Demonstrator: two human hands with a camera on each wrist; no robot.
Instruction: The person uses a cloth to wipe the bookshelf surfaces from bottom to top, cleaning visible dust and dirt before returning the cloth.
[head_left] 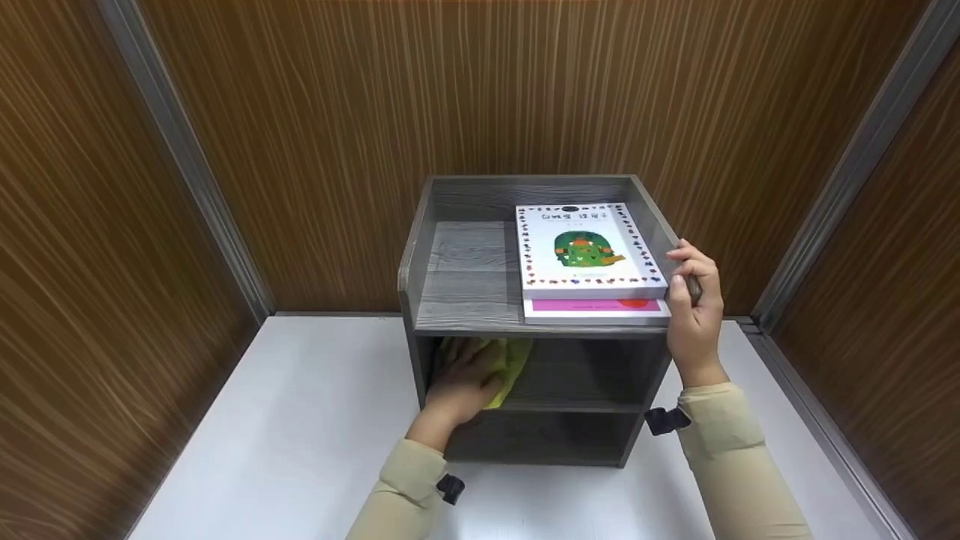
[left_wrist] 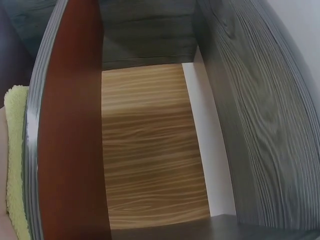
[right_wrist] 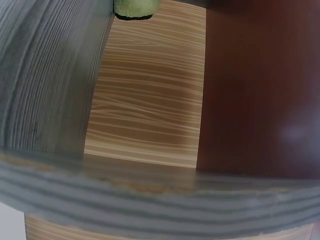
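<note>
A grey wood-grain shelf unit (head_left: 480, 255) stands on the white table, its front towards me. My left hand (head_left: 463, 384) reaches into its middle compartment at the left side, fingers stretched over a yellow-green cloth (head_left: 514, 367) and pressing it. In the left wrist view, the cloth (left_wrist: 17, 165) lies between the hand and the board's front edge. Part of the cloth (right_wrist: 136, 7) also appears at the top of the right wrist view. My right hand (head_left: 695, 315) grips the front of the right side panel, fingers over its top edge and thumb on the inner side.
On the top shelf's right half lie two stacked books: a white one (head_left: 585, 247) with a green picture, over a pink-and-white one (head_left: 585, 309). Below the middle board is a lower compartment (head_left: 540, 439). Brown wood-grain walls (head_left: 525, 90) surround the white table (head_left: 315, 420).
</note>
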